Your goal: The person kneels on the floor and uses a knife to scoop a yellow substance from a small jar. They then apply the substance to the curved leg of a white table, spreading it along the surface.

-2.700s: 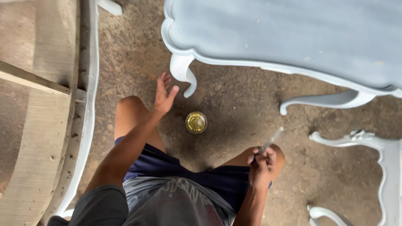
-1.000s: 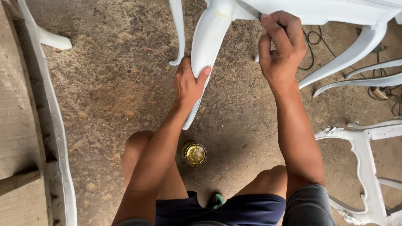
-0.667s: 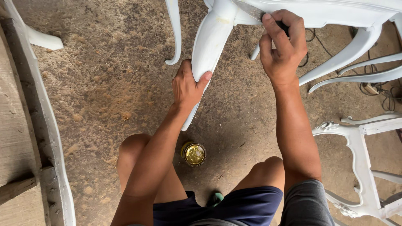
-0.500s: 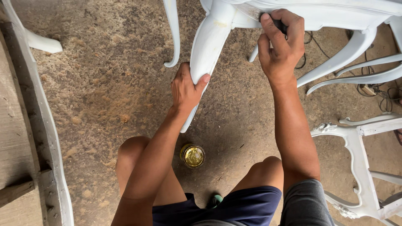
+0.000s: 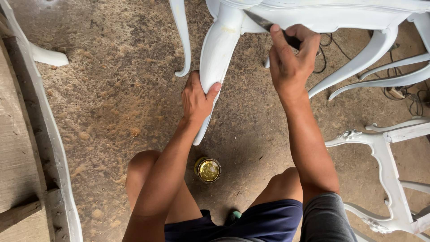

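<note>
While left hand (image 5: 197,96) grips the leg (image 5: 217,54), right hand (image 5: 291,62) holds a blade (image 5: 260,20).

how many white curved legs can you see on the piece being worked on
4, and more may be hidden. One leg is gripped by the left hand, a thinner one stands just left of it, and two sweep out beyond the right hand.

The curved table leg (image 5: 218,58) showed plain white, with a faint yellowish smudge near its top. The blade (image 5: 257,20) against it looked dark grey, its handle black. Down on the brown, sawdust-speckled floor (image 5: 112,98), the small tin (image 5: 208,170) gleamed gold. Shorts (image 5: 251,222) were navy blue. The carved frame (image 5: 385,152) off to the side was white too.
</note>
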